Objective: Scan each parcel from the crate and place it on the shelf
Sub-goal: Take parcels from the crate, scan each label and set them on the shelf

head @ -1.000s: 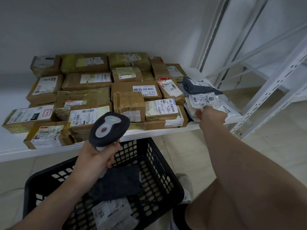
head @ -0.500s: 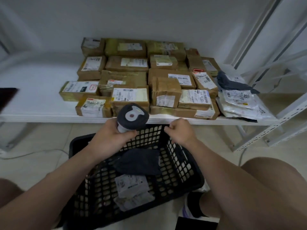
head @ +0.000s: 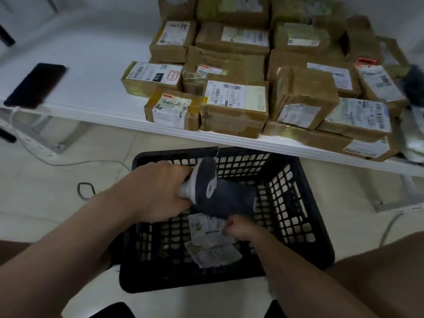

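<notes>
A scanner [head: 207, 183] is being gripped in the left hand [head: 156, 191] above the black crate [head: 174, 153]. Inside the crate, the right hand [head: 239, 229] is being curled against a dark parcel [head: 231, 201] and a white labelled parcel [head: 205, 229]. Whether its fingers [head: 230, 224] are grasping either cannot be told. Cardboard boxes [head: 236, 104] are being stored on the white shelf [head: 96, 65] behind.

Dropped the right hand [head: 238, 229] from the crate [head: 296, 203] rim down to lower centre, fingers closed on the white parcel [head: 206, 228]; sank the left hand [head: 156, 191] and tipped the scanner [head: 206, 184] over toward the right.
</notes>
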The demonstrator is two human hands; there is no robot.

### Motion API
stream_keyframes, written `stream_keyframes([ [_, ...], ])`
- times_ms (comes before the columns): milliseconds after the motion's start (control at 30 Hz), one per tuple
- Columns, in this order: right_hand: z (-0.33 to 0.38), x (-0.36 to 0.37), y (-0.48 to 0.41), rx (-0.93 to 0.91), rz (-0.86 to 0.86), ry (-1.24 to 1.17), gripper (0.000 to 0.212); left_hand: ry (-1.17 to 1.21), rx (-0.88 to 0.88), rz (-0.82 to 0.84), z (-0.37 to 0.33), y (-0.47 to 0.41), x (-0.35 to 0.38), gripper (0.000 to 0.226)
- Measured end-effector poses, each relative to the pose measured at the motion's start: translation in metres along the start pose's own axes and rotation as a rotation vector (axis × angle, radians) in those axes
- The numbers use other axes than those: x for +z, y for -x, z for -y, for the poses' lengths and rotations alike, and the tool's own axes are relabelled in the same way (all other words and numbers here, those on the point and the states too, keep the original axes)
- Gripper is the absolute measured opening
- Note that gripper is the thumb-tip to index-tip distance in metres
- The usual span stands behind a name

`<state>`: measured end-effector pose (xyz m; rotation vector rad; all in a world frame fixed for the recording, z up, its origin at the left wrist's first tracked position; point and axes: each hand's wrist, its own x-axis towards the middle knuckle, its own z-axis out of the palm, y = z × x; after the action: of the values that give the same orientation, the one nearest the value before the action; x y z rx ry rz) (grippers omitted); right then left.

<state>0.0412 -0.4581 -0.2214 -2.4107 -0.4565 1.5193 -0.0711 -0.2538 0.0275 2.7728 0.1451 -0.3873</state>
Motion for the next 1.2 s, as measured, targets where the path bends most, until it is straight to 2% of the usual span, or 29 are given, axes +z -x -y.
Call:
stream_keyframes([
  [100, -0.012, 0.014, -0.026, 0.088, 0.061, -0.08, 0.026, -0.046, 0.005, 0.005, 0.008, -0.005, 0.003, 0.032],
  [200, -0.014, 0.022, -0.04, 0.207, 0.119, -0.338, 0.007, -0.066, -0.012, 0.009, 0.016, -0.013, 0.005, 0.024],
  [267, -0.015, 0.025, -0.044, 0.242, 0.146, -0.465, 0.021, -0.065, -0.007, 0.007, 0.021, -0.018, 0.006, 0.018],
  [400, -0.02, 0.029, -0.053, 0.312, 0.072, -0.625, 0.031, -0.05, 0.004, 0.002, 0.022, -0.024, 0.005, 0.021],
  [467, -0.025, 0.033, -0.058, 0.313, 0.004, -0.618, 0.039, -0.04, 0.009, 0.01, 0.02, -0.026, 0.004, 0.024],
  [567, -0.025, 0.031, -0.054, 0.292, -0.098, -0.583, 0.036, -0.056, 0.005, 0.023, 0.018, -0.026, 0.005, 0.023],
  [667, -0.015, 0.022, -0.044, 0.273, -0.161, -0.424, 0.034, -0.046, 0.009, 0.017, 0.016, -0.024, 0.006, 0.016],
  [733, -0.007, 0.015, -0.03, 0.24, -0.194, -0.334, 0.034, -0.039, 0.013, 0.02, 0.011, -0.023, 0.004, 0.022],
  [800, -0.003, 0.009, -0.017, 0.165, -0.213, -0.35, 0.027, -0.007, 0.017, 0.024, 0.006, -0.022, 0.001, 0.023],
  [900, 0.006, -0.009, 0.011, 0.013, -0.226, -0.301, 0.029, 0.07, 0.024, 0.022, -0.001, -0.019, -0.005, 0.016],
  [1000, 0.025, -0.038, 0.042, -0.103, -0.211, -0.231, 0.045, 0.137, 0.022, 0.011, -0.008, -0.015, -0.012, 0.022],
  [1100, 0.043, -0.071, 0.078, -0.191, -0.192, -0.145, 0.049, 0.272, 0.023, -0.024, -0.018, -0.007, -0.02, 0.019],
  [1167, 0.054, -0.096, 0.108, -0.246, -0.199, -0.078, 0.044, 0.384, 0.021, -0.038, -0.023, 0.0, -0.025, 0.018],
  [1200, 0.058, -0.109, 0.124, -0.265, -0.222, -0.054, 0.034, 0.445, 0.021, -0.041, -0.026, 0.004, -0.027, 0.02],
])
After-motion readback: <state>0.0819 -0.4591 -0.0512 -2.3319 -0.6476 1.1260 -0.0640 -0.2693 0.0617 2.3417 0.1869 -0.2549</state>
